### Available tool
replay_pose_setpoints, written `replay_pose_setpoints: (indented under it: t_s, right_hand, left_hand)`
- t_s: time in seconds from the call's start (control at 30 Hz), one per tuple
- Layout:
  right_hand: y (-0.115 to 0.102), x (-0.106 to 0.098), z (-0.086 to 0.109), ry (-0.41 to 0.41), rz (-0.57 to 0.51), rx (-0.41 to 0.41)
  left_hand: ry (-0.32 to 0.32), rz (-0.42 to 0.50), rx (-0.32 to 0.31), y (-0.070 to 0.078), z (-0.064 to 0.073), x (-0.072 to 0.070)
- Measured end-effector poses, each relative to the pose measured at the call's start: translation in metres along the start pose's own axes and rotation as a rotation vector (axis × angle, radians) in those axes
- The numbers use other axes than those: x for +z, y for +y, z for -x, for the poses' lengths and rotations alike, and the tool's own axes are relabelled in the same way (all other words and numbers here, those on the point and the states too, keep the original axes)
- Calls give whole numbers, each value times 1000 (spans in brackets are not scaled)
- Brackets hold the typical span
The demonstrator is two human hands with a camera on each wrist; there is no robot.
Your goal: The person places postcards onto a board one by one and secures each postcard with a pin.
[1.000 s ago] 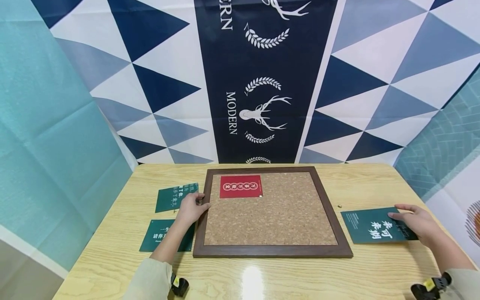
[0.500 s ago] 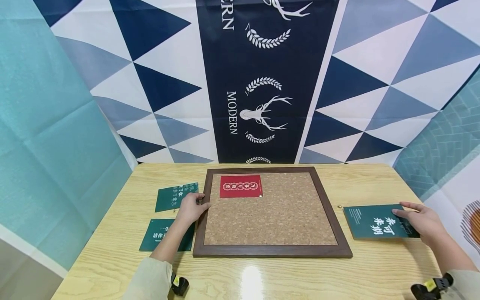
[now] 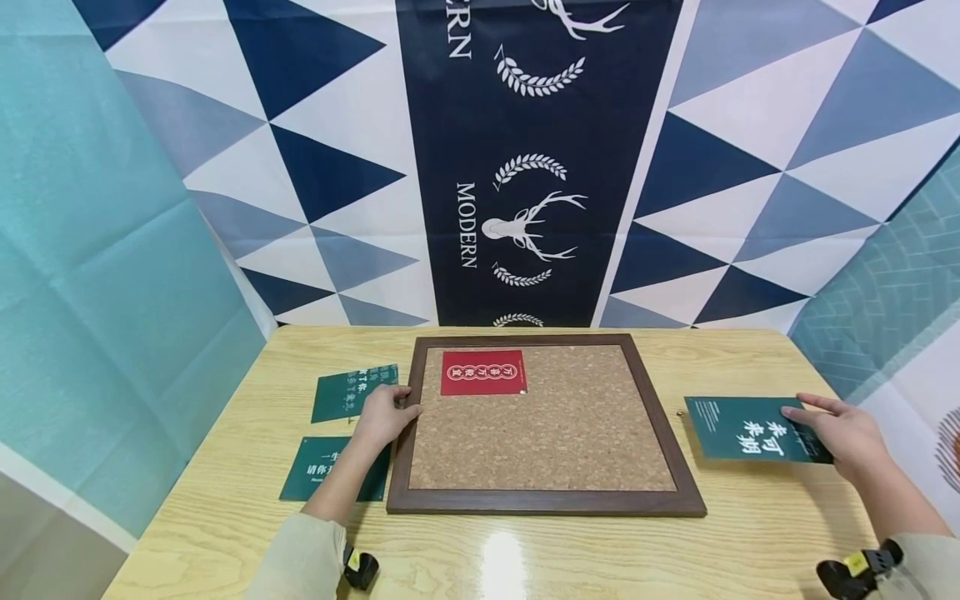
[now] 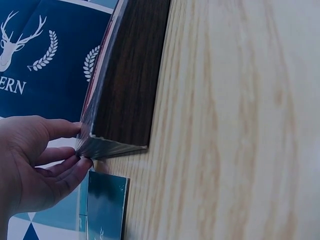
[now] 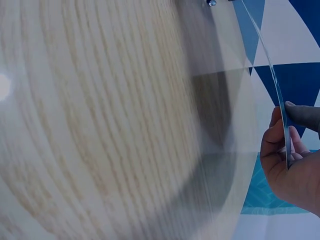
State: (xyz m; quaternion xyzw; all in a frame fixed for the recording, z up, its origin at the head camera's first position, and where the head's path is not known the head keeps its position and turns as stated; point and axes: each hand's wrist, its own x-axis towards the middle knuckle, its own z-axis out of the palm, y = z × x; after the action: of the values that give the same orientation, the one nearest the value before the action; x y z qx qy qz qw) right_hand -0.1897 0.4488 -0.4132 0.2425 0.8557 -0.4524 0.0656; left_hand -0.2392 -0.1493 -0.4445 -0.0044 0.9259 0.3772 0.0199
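A brown-framed cork board (image 3: 547, 442) lies in the middle of the table. My left hand (image 3: 381, 418) holds its left edge; in the left wrist view the fingers (image 4: 65, 170) meet the frame's corner region. On the cork, at the upper left, is a red card (image 3: 483, 372). To the right of the board, my right hand (image 3: 847, 433) pinches a dark green card (image 3: 731, 429) with white writing. In the right wrist view this card (image 5: 272, 70) is seen nearly edge-on, raised above the table between thumb and fingers.
Two more green cards lie left of the board, the upper card (image 3: 337, 398) and the lower card (image 3: 303, 471), partly behind the left arm. A small pin (image 3: 348, 421) sits between them. Another small brass-coloured pin (image 3: 680, 413) is right of the board.
The right hand's green card has risen and shifted slightly away from me, its far edge now at the height of the pin in view. The left hand stays at the board's edge.
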Motion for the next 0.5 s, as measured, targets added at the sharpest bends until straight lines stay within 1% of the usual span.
replay_pose_setpoints:
  t_s: [0.07, 0.3, 0.5]
  right_hand:
    - [-3, 1, 1, 5, -1, -6]
    - [-13, 6, 5, 15, -76, -13]
    - [-21, 11, 4, 33, -87, -9]
  left_hand:
    - [-1, 3, -4, 0, 0, 0]
    - [1, 0, -5, 2, 1, -1]
    - [1, 6, -6, 3, 2, -1]
